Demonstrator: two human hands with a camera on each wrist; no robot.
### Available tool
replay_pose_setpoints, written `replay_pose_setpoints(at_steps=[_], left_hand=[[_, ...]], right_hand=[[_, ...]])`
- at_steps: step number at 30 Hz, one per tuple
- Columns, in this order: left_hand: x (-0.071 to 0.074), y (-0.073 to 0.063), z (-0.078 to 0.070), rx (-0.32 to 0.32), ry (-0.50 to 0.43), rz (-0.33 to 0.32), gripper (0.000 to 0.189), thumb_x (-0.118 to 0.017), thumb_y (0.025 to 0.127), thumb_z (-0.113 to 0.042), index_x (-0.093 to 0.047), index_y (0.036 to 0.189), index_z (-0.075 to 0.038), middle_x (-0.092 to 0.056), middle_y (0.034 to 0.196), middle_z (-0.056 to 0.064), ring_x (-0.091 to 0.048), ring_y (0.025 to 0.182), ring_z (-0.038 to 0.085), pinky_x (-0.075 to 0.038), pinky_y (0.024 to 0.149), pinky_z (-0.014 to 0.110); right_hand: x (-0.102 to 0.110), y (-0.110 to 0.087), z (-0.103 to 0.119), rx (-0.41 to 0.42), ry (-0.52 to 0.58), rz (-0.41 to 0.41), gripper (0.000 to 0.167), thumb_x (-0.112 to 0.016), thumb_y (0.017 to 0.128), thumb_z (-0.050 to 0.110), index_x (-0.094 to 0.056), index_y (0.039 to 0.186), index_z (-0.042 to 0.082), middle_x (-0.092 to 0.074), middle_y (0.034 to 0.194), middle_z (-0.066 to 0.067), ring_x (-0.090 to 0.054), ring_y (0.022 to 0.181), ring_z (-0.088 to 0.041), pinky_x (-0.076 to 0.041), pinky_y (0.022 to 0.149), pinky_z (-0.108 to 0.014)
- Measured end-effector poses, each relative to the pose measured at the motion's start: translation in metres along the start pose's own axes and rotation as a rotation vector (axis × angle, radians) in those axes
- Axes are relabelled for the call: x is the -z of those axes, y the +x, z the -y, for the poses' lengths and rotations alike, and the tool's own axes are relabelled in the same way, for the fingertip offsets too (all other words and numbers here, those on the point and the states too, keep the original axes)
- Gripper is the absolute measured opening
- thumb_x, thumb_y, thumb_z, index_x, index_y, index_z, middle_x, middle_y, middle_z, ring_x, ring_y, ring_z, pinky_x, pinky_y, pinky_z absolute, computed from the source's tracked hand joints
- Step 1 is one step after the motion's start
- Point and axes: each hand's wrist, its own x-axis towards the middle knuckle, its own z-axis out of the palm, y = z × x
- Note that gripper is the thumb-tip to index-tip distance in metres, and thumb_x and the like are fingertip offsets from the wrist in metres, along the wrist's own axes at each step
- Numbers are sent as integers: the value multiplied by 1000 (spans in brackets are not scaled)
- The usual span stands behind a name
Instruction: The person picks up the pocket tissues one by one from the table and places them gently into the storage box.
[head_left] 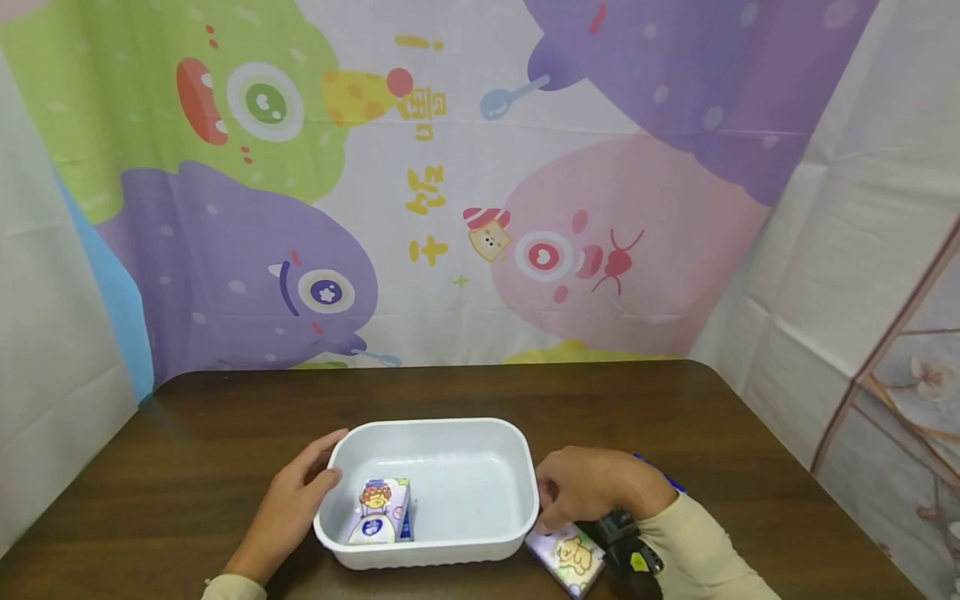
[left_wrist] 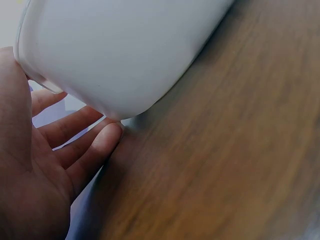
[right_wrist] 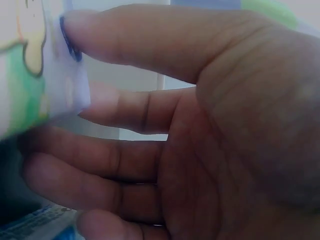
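My left hand (head_left: 294, 502) holds a white plastic basin (head_left: 491, 546) by its left side, thumb at the rim and fingers along the outside. In the left wrist view several fingers (left_wrist: 95, 145) touch the basin wall near its base. A small purple tissue pack (head_left: 377, 510) with cartoon print lies in the left part of the basin, a blue patch showing beside its lower right corner. Just right of the basin, my right hand (head_left: 592, 483) pinches the end of another tissue pack (head_left: 568, 557) with a bear print. The right wrist view shows this pack (right_wrist: 42, 70) between thumb and fingers.
The dark brown table (head_left: 637, 408) extends behind and to both sides of the basin. A blue edge (head_left: 667, 475) shows behind my right wrist. Under the right fingers lies a printed item (right_wrist: 42, 225), partly cut off. A cartoon cloth (head_left: 450, 317) hangs behind the table.
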Motion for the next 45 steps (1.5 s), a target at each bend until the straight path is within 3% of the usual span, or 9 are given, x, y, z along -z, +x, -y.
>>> replay_pose_setpoints(at_steps=[12, 24, 35, 45], left_hand=[[-1, 1, -1, -7, -1, -4, 47, -54, 100, -12, -51, 147, -15, -63, 128, 16, -59, 113, 26, -51, 84, 28], [0, 0, 0, -12, -4, -9, 46, -54, 100, -11, -52, 146, -15, -63, 128, 16, -59, 112, 25, -52, 83, 29], [2, -2, -2, -5, -1, -13, 46, -54, 100, -12, -51, 146, -14, -63, 129, 17, -59, 112, 25, -51, 82, 27], [-1, 0, 1, -22, -15, -11, 46, -54, 100, -10, -52, 146, -14, -64, 126, 16, -60, 108, 24, -52, 81, 28]], right_hand=[[7, -5, -2, -27, -28, -24, 26, -81, 78, 36, -60, 69, 23, -58, 65, 12, -53, 59, -6, -41, 52, -26], [9, -1, -7, -44, -39, -57, 23, -77, 82, 33, -61, 69, 22, -59, 66, 12, -52, 60, -6, -40, 51, -27], [10, 4, -8, -31, -42, -134, 23, -71, 89, 33, -62, 70, 24, -56, 64, 14, -50, 58, -5, -41, 51, -27], [9, 3, -11, -88, -12, -231, 20, -70, 92, 32, -66, 73, 26, -59, 68, 12, -55, 63, -8, -46, 56, -31]])
